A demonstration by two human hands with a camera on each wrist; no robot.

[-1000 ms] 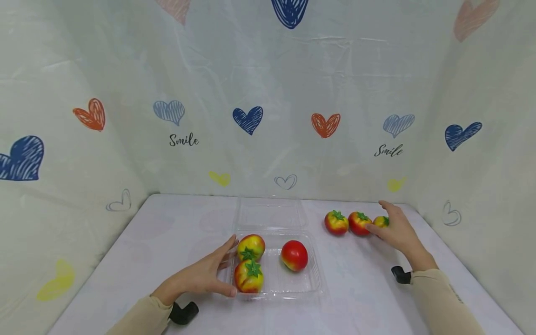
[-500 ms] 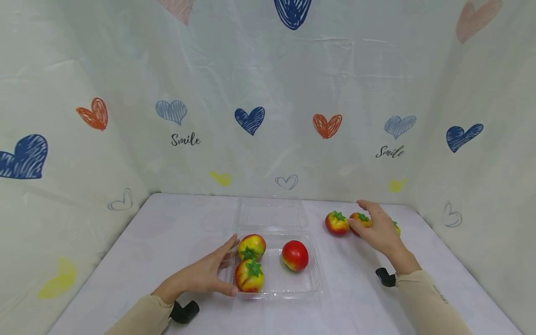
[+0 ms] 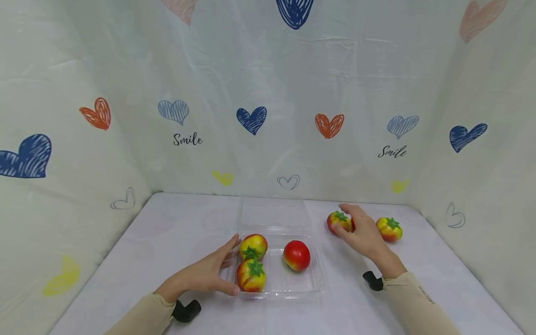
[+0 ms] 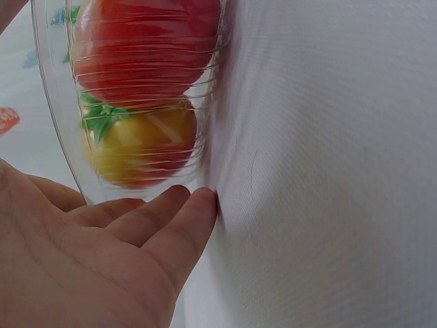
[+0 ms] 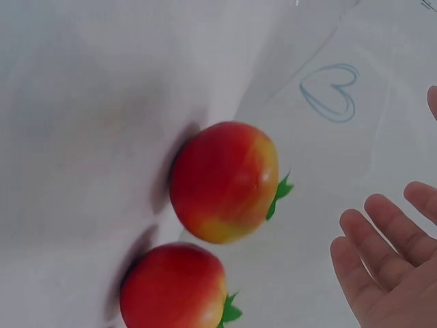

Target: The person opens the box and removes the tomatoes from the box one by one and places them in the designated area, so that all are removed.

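A clear plastic clamshell box (image 3: 278, 284) stands with its lid (image 3: 272, 214) folded back. Two red-and-yellow tomatoes with green tops, a rear one (image 3: 253, 245) and a front one (image 3: 251, 275), sit along its left side; a redder tomato (image 3: 297, 256) is at its right. My left hand (image 3: 201, 278) spreads along the left wall, fingertips right at the ribbed plastic in the left wrist view. Above the table at the back right, my right hand (image 3: 363, 238) holds nothing, fingers extended in the right wrist view. It overlaps a left tomato (image 3: 337, 220) and mostly hides a middle one.
To the right of that hand, another tomato (image 3: 389, 229) lies on the white tabletop (image 3: 188, 218). A pale curtain (image 3: 293, 83) printed with hearts rises behind the table and along both sides. Black camera mounts (image 3: 186, 311) hang at the wrists.
My right hand has moved left over the row of tomatoes, from the rightmost toward the left one, uncovering the rightmost. My left hand has stayed at the box.
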